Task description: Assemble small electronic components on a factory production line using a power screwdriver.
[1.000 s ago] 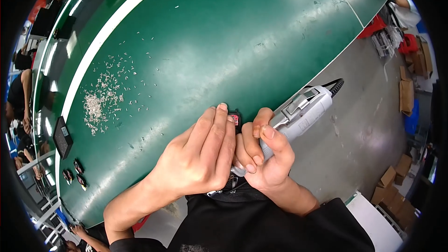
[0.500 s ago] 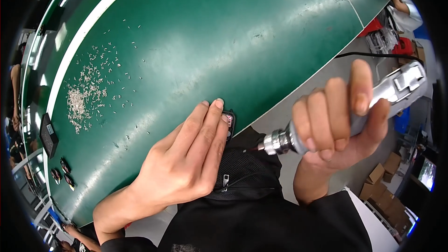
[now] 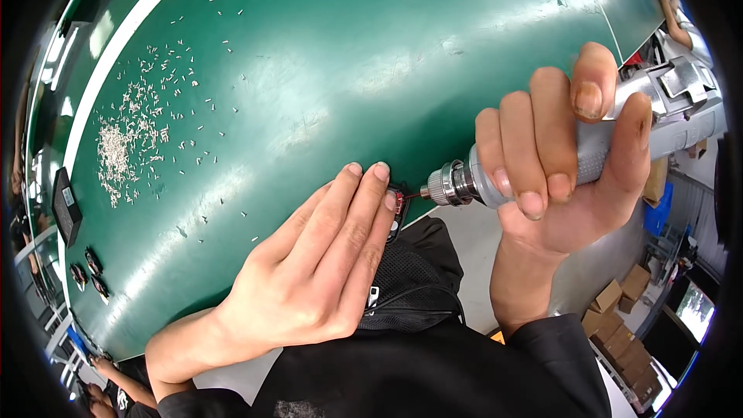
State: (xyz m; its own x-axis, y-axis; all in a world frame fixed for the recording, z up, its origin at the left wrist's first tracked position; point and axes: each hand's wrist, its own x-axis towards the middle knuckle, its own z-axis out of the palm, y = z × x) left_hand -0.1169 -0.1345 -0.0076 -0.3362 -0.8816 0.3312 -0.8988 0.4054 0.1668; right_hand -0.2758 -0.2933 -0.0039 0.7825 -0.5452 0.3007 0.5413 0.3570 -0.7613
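My left hand (image 3: pixel 309 259) lies over a small black device (image 3: pixel 398 215) at the near edge of the green table. Its fingers are held together and press on the device; the thumb is hidden beneath. Part of the device shows beside the fingertips, with a bit of red inside it. Fingers wrapped around the grey barrel, my right hand (image 3: pixel 561 159) grips an electric screwdriver (image 3: pixel 491 174). The tool lies nearly level and points left. Its thin bit reaches the device right beside my left fingers; whether it sits in a screw is too small to tell.
Many tiny silver screws (image 3: pixel 116 151) lie heaped and scattered on the table's left side. A black box (image 3: pixel 66 207) and several small dark parts (image 3: pixel 93 261) are near the far-left edge. Cardboard boxes (image 3: pixel 619 340) stand at lower right. Other people's arms (image 3: pixel 672 15) show at the rim.
My right hand has brought the screwdriver up and left, so its bit now meets the device. My left hand stays on the device. The whole view has shifted slightly.
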